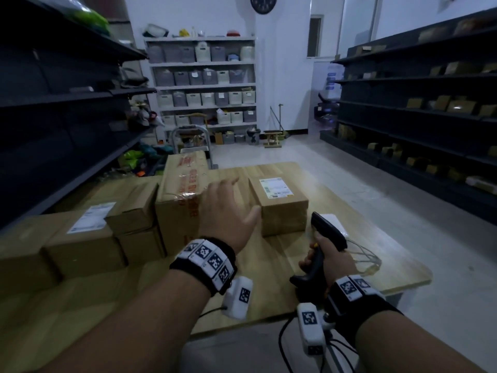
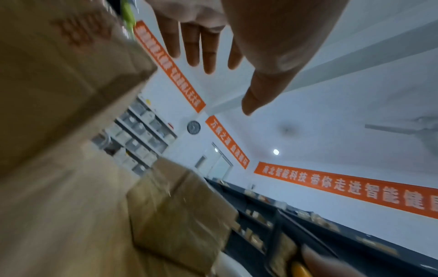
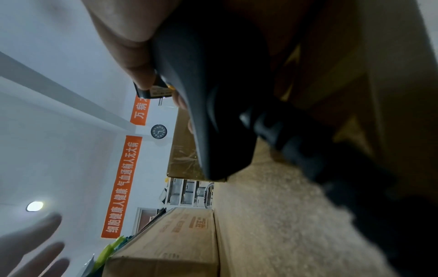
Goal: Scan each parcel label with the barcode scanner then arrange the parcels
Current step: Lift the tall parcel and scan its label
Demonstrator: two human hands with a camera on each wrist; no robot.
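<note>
A small brown parcel [image 1: 279, 208] with a white label [image 1: 275, 187] on top sits mid-table. My left hand [image 1: 228, 208] hovers open just left of it, fingers spread [image 2: 208, 52], thumb near the parcel's front left corner, holding nothing. My right hand [image 1: 325, 257] grips the handle of a black barcode scanner [image 1: 326, 232], whose head points toward the parcel's right front. In the right wrist view the scanner body [image 3: 213, 112] fills the middle. A tall taped carton [image 1: 183, 192] stands left of my left hand.
Several more brown parcels [image 1: 80, 238] are stacked at the table's left, one with a label. A white sheet and thin cables [image 1: 368, 258] lie right of the scanner. Dark shelving [image 1: 419, 109] lines both sides; a folding step stool [image 1: 192, 138] stands beyond the wooden table [image 1: 390, 275].
</note>
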